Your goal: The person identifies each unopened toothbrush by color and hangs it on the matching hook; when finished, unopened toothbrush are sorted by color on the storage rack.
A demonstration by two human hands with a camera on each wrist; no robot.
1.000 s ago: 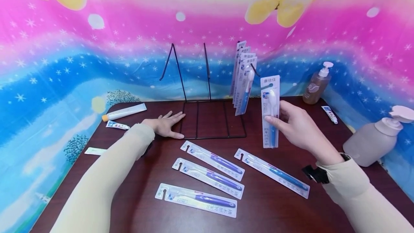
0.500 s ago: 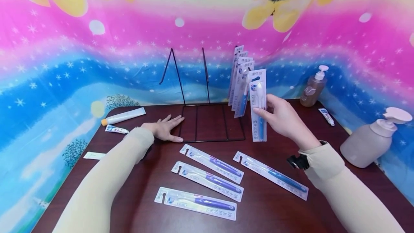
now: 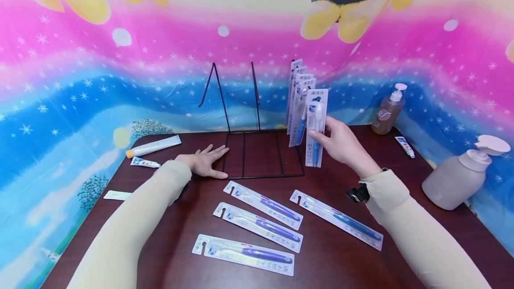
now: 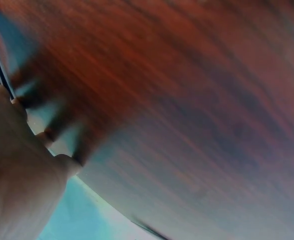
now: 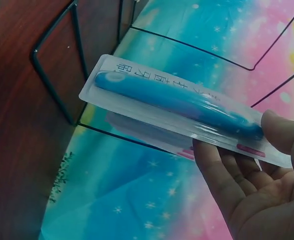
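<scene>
My right hand (image 3: 339, 139) pinches an upright packaged toothbrush (image 3: 317, 121) with a blue handle, thumb on the front and fingers behind. This pack overlaps the front of the hanging toothbrush packs (image 3: 296, 115) on the right side of a black wire rack (image 3: 263, 177). In the right wrist view, the blue handle (image 5: 177, 105) shows through clear plastic, with another pack behind it. My left hand (image 3: 205, 163) lies flat, fingers spread, on the table with its fingertips at the rack's left base wire. The left wrist view shows that hand (image 4: 21, 175) at the left edge.
Three purple toothbrush packs (image 3: 257, 226) and a blue one (image 3: 337, 220) lie in front of the rack. Tubes (image 3: 154, 146) lie at the left. Two pump bottles (image 3: 458, 182) and a small tube (image 3: 404, 147) are at the right. Patterned cloth (image 3: 180, 79) hangs behind.
My right hand has moved left with the toothbrush pack, from beside the hanging row to its front, then slightly further left. My left hand has stayed in place.
</scene>
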